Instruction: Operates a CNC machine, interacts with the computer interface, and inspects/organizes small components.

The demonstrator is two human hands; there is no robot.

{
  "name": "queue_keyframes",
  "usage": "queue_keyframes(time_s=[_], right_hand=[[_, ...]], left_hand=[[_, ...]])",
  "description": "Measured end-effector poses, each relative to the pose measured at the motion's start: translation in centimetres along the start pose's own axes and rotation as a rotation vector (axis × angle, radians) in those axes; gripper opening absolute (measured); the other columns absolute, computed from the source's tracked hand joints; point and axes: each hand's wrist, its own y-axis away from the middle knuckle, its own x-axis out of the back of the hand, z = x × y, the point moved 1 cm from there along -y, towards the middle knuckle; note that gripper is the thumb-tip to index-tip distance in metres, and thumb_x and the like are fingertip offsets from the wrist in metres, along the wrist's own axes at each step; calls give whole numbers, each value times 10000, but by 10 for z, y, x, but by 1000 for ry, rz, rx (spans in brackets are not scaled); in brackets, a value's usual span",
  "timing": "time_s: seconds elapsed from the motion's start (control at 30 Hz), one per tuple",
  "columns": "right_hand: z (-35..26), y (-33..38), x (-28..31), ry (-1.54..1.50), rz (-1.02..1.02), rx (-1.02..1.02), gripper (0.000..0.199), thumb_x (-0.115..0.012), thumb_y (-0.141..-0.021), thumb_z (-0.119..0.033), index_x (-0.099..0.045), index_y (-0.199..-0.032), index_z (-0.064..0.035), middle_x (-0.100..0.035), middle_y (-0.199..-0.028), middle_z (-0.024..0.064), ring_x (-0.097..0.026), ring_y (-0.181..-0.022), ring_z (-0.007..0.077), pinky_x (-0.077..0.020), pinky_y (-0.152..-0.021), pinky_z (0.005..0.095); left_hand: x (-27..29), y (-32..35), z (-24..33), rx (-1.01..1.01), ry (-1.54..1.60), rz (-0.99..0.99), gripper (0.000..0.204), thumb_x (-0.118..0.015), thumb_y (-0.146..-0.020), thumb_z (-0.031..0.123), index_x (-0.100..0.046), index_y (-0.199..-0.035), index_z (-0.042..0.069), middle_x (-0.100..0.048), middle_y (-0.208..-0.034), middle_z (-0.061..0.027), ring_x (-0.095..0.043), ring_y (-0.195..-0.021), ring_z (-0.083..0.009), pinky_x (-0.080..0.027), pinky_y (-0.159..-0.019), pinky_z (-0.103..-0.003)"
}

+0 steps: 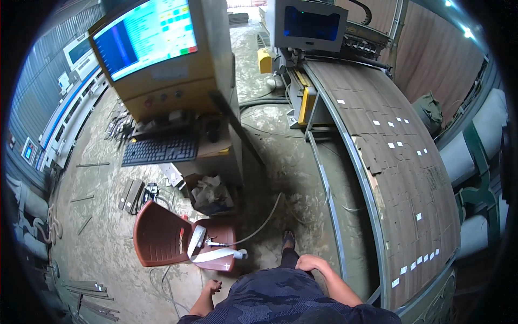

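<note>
My left hand [214,286] hangs low beside my body, its fingers curled in, with nothing showing in it. Nearest to it is a reddish-brown plastic chair [156,236]. On the chair's seat lie a white strip of labels [218,254] and an air blow gun [216,244] with a thin hose. My right hand [309,263] is closed in a loose fist in front of my right side, and nothing sticks out of it. To its right, apart from it, stands a long table of brown boards [410,186] with several small white labels [418,216] stuck on top.
A control cabinet [216,65] with a lit screen [145,38] and a black keyboard [160,149] stands ahead on the left. Below it is a carton of scraps [209,194]. A cutting machine [307,27] spans the table's far end. Hoses and metal bars [91,291] lie on the floor.
</note>
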Motion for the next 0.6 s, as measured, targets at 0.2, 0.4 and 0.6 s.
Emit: queue_keyframes(time_s=[0.2,0.4,0.6], right_hand=[[99,11,72,-157,68,-144,335,-720,-860,-374,-800,-1057,-116,-782,-1000,150,-740,-938,288,-551,-865,419],[157,16,126,-99,8,-124,350,-708,-894,-419,-799,-1064,-127,-778,-986,132,-724,-948,266,-537,-869,411],[210,4,130,-169,45,-83,331,-720,-896,-400,-803,-975,-89,-727,-761,43,-660,-697,180,-531,-684,368]], left_hand=[[-25,-39,160,-423,-365,118,390,-634,-971,421,-755,-1010,52,-758,-879,-90,-737,-834,-269,-553,-700,-427],[-76,-33,354,-447,-104,152,387,-641,-984,370,-749,-1118,24,-752,-894,-139,-713,-843,-244,-553,-799,-400],[-76,-18,417,-581,-259,125,389,-634,-990,356,-739,-1186,37,-763,-1069,-184,-726,-1019,-296,-555,-899,-398]])
